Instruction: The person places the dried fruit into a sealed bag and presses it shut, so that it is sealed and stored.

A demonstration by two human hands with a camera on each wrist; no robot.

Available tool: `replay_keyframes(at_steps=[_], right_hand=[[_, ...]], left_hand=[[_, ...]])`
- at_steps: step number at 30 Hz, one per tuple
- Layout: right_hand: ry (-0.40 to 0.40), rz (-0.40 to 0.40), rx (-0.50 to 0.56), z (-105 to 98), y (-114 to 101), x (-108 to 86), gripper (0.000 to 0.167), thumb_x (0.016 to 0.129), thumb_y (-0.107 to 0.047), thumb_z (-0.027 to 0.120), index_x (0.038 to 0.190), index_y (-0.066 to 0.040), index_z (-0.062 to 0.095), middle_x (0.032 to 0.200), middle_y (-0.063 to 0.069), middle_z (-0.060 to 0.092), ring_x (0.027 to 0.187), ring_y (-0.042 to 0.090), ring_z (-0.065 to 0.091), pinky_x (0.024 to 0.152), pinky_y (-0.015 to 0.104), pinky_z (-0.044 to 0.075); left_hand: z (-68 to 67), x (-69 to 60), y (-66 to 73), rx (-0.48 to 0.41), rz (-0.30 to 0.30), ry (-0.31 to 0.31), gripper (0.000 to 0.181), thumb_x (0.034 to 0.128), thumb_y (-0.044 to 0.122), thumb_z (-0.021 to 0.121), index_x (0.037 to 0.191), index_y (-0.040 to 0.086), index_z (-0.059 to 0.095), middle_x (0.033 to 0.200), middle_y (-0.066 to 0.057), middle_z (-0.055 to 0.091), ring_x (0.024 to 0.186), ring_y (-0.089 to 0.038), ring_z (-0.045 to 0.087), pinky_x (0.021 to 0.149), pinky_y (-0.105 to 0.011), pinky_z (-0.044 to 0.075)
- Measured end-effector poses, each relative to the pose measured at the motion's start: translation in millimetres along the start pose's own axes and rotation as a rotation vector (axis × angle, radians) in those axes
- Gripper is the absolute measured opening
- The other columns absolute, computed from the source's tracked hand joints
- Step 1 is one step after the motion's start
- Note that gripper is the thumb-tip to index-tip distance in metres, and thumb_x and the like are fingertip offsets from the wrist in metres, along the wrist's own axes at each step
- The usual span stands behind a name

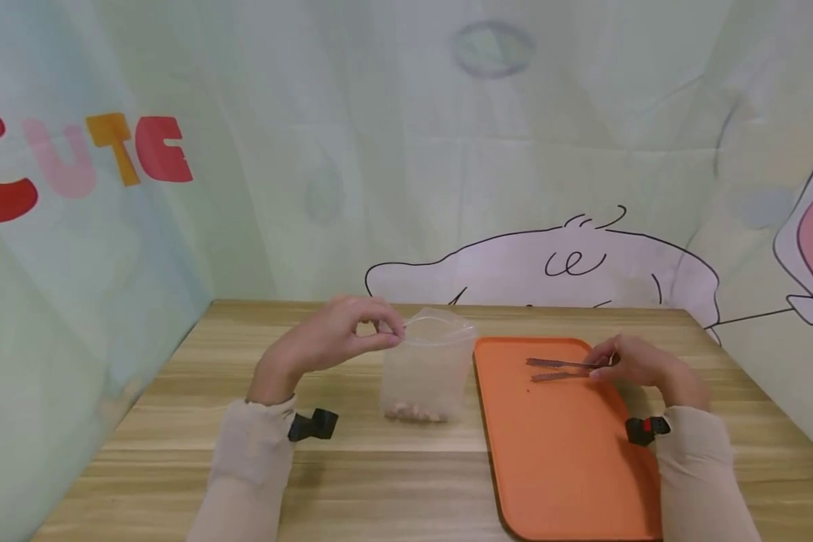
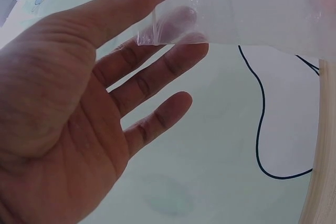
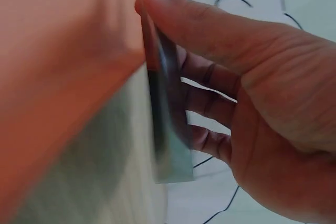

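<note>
A clear zip bag (image 1: 425, 369) stands on the table with several small pale pieces (image 1: 415, 412) at its bottom. My left hand (image 1: 335, 335) pinches the bag's upper left corner between thumb and fingers; the left wrist view shows the hand (image 2: 100, 93) at the clear plastic (image 2: 236, 11). Above the orange tray (image 1: 562, 452), my right hand (image 1: 640, 365) holds metal tongs (image 1: 561, 363), their two arms apart and pointing left, with nothing between the tips. In the right wrist view the thumb of the hand (image 3: 247, 87) lies along the tongs (image 3: 168, 103).
The tray lies on the wooden table (image 1: 352, 482), right of the bag. A printed curtain (image 1: 298, 150) with coloured letters and a cartoon figure hangs behind and beside the table. One small dark speck (image 1: 529, 391) is on the tray.
</note>
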State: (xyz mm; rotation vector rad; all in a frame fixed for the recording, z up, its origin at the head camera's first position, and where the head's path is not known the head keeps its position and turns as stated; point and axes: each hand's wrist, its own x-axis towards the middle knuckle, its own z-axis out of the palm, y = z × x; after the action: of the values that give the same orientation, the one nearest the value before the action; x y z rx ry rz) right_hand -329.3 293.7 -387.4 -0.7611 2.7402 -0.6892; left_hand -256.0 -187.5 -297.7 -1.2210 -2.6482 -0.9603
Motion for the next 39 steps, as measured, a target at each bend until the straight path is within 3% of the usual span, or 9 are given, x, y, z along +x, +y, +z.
replay_keyframes(at_steps=[6,10,17,33,39], right_hand=[[-0.011,-0.013,0.016,2.0,1.6,2.8,0.029,0.087,-0.017,0.079,0.108,0.002,0.074,0.092,0.003,0.068,0.083,0.015,0.056,0.069,0.028,0.048],[-0.011,-0.002,0.006,-2.2,-5.4,1.4,0.037,0.088,-0.017,0.077,0.117,0.005,0.070,0.105,0.014,0.072,0.091,0.024,0.061,0.078,0.037,0.051],[0.054,0.028,-0.068,-12.3,-23.4,-3.2,0.040,0.092,-0.021,0.074,0.124,0.001,0.067,0.109,0.015,0.067,0.093,0.027,0.062,0.075,0.040,0.051],[0.259,-0.124,-0.126,-24.3,-105.4,0.5,0.028,0.099,-0.019,0.065,0.125,-0.009,0.068,0.100,-0.002,0.067,0.090,0.016,0.060,0.073,0.036,0.050],[0.305,-0.278,-0.066,-15.5,-134.3,6.8,0.027,0.098,-0.027,0.067,0.123,-0.018,0.069,0.099,-0.012,0.066,0.090,0.008,0.060,0.079,0.038,0.049]], left_hand=[[-0.3,0.1,0.9,0.005,-0.009,0.002,0.008,0.0969,0.020,0.068,0.102,0.020,0.074,0.101,0.011,0.068,0.090,-0.009,0.060,0.080,-0.033,0.051],[-0.6,-0.6,1.6,0.004,-0.017,0.004,0.008,0.0968,0.020,0.068,0.102,0.020,0.074,0.101,0.011,0.068,0.090,-0.010,0.060,0.079,-0.035,0.051],[-0.1,-0.8,2.0,0.007,-0.018,0.001,0.008,0.0968,0.020,0.069,0.102,0.020,0.074,0.101,0.011,0.068,0.089,-0.009,0.060,0.080,-0.033,0.050],[3.6,1.9,2.8,0.023,-0.024,0.001,0.007,0.0968,0.021,0.069,0.103,0.020,0.073,0.101,0.012,0.069,0.088,-0.007,0.061,0.080,-0.033,0.051],[4.2,3.3,4.8,0.033,-0.012,-0.002,0.007,0.0961,0.020,0.070,0.102,0.020,0.073,0.100,0.013,0.069,0.087,-0.006,0.061,0.079,-0.032,0.051]])
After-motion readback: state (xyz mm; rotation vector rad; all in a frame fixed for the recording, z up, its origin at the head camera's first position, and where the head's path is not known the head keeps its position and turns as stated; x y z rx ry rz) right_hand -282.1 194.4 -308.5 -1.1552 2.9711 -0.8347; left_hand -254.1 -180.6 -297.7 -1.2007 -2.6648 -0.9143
